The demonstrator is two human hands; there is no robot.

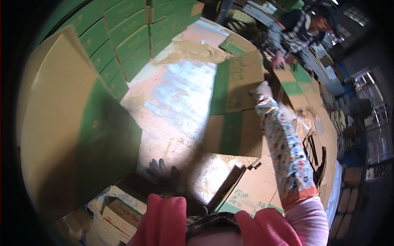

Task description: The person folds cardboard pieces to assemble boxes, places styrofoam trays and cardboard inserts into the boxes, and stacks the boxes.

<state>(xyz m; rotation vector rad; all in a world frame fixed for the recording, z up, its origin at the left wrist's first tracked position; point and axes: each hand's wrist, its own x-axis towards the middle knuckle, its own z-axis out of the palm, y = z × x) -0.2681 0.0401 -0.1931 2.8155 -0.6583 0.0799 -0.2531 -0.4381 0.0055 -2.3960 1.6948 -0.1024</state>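
Observation:
My right hand [262,89] wears a light glove and reaches far forward under a flower-printed sleeve cover. Its fingers are closed on the right edge of a flattened cardboard carton [243,92] with green bands and printing. That carton lies tilted over the worktable [181,92]. My left hand [161,169], in a dark-fingered glove, is low at the near side with its fingers spread and holds nothing. Left of it stands a large cardboard carton [107,144] with a green band, in part shadow. My left forearm is mostly hidden in the dark.
Green cartons [129,40] are stacked in a wall at the back left. Flat carton sheets [252,187] lie at the near right. Across the table a person [295,37] handles another flat carton [295,87]. Dark strips [317,160] lie at the right; small boxes [120,221] sit below left.

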